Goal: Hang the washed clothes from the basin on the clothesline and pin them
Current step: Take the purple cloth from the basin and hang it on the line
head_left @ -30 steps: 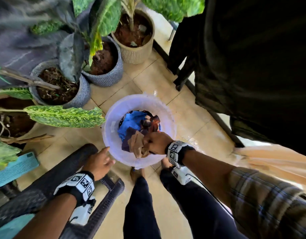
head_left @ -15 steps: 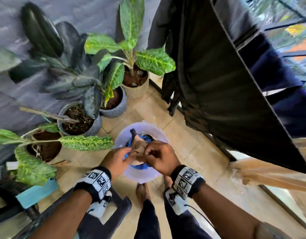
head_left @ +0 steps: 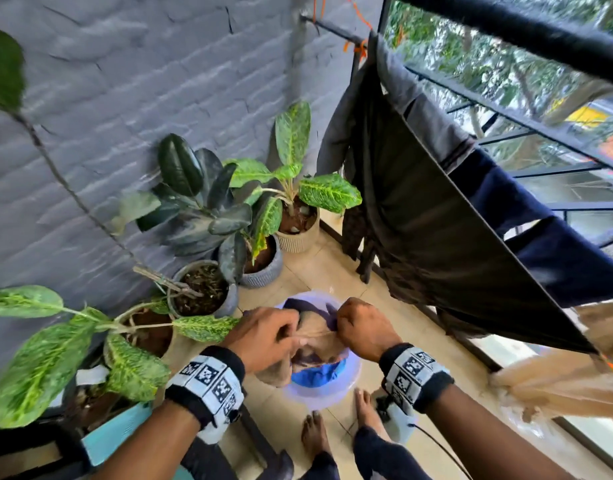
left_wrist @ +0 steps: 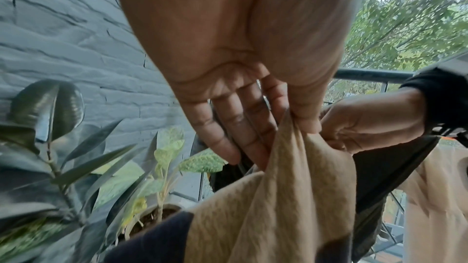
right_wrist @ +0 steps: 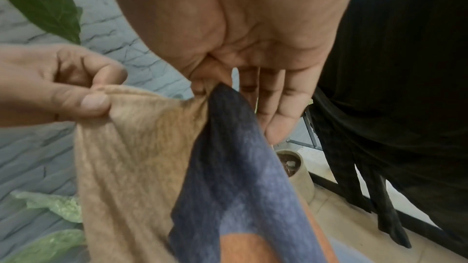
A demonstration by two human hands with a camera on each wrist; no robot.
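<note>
A tan garment with a navy and orange part is lifted above the pale basin on the floor. My left hand pinches its tan edge between thumb and fingers. My right hand pinches the bunched tan and navy cloth close beside it. A blue cloth lies in the basin. Up at the right runs the dark clothes rail, carrying a black garment, a navy one and a beige one.
Several potted plants stand along the grey brick wall to the left of the basin. A dark chair is at the lower left. My bare feet stand just behind the basin. A balcony railing closes the right side.
My left hand left the chair and took hold of the tan garment beside my right hand. Both hands lifted it up out of the basin, and the view tilted upward.
</note>
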